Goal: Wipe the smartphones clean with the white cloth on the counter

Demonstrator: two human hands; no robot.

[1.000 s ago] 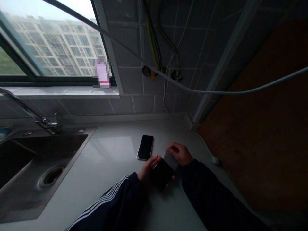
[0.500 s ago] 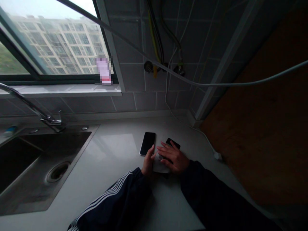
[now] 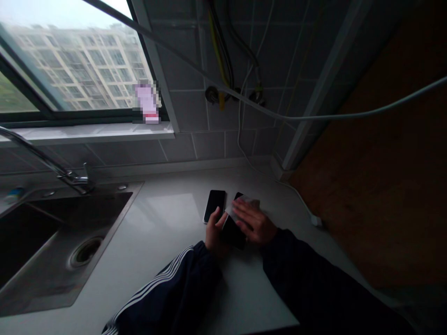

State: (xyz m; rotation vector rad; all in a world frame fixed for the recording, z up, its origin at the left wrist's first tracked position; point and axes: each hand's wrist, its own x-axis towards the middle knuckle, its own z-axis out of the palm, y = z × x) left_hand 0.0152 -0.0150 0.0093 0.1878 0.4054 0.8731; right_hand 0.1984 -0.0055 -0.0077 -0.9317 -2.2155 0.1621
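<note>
My left hand (image 3: 213,235) is closed around the left edge of a black smartphone (image 3: 233,232), its thumb raised along the side. Over the upper part of this phone lies a thin white wipe (image 3: 249,200), pressed down by the fingers of my right hand (image 3: 256,224). Those fingers are close together and hold the wipe against the screen. A second smartphone (image 3: 213,204), dark-screened with a pale edge, lies flat on the counter just beyond my left thumb. The held phone's underside is hidden.
The white countertop (image 3: 164,232) runs left to a steel sink (image 3: 35,279) with a chrome faucet (image 3: 75,179). A white cable (image 3: 296,197) ends in a plug (image 3: 316,221) at the right. Another cable (image 3: 314,117) hangs across the view. A brown board (image 3: 366,195) stands at the right.
My right hand has slid the wipe from the phone's lower part to its upper end, baring the dark lower screen. My left hand keeps its hold. The other phone stays put.
</note>
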